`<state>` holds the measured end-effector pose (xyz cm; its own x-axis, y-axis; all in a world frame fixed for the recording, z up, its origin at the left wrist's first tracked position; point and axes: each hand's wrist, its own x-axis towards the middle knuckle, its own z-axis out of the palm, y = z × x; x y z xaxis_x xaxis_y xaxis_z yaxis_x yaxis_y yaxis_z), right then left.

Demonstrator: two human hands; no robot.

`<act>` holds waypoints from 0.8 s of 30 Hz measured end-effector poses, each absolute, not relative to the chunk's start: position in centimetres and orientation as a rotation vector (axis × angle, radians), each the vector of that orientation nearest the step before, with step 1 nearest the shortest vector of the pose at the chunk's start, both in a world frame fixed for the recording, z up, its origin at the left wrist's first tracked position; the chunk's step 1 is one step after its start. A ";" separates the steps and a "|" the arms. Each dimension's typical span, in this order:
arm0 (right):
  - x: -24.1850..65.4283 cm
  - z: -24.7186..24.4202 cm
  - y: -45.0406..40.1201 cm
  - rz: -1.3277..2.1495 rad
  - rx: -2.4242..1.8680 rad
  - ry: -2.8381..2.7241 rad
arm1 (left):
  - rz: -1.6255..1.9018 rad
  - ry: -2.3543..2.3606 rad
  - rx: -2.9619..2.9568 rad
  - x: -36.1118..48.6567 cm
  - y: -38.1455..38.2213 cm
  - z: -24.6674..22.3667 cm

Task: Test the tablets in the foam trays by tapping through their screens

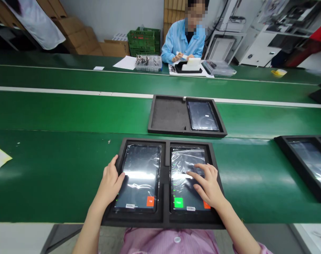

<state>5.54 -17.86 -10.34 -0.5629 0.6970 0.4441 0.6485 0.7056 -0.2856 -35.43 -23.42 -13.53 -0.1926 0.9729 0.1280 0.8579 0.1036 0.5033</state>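
Note:
A black foam tray [164,197] with two compartments lies in front of me at the belt's near edge. In its left compartment is a tablet [140,165] with film on its screen and a red square at the lower right. The right compartment holds another tablet [180,187], its film wrinkled, showing a green square and a red one partly covered by my hand. My left hand [111,181] grips the tray's left side, thumb over the left tablet's edge. My right hand [208,183] is over the right tablet, fingers spread, a fingertip at its screen.
Beyond my tray sits a second black tray [168,113] with one tablet [202,115] in its right compartment. Another tray [295,162] with tablets stands at the right. Across the green belt [57,109], a person in blue [184,38] works beside a clear parts box [149,63].

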 end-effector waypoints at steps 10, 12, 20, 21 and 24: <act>5.4 -10.6 -18.0 0.144 -1.119 -2.447 | 0.793 2.177 1.644 -35.0 -23.0 -13.4; 5.4 -10.6 -17.9 0.143 -1.119 -2.472 | 0.775 2.168 1.617 -35.0 -22.9 -13.1; 5.1 -10.8 -17.6 0.076 -1.042 -2.550 | 0.468 2.001 2.102 -33.5 -18.0 -7.0; 5.3 -10.7 -17.3 0.074 -1.029 -2.544 | 0.408 1.868 2.197 -32.8 -16.7 -6.1; 6.2 -10.3 -15.0 0.064 -1.006 -2.472 | 0.291 1.665 2.345 -30.2 -13.3 -5.0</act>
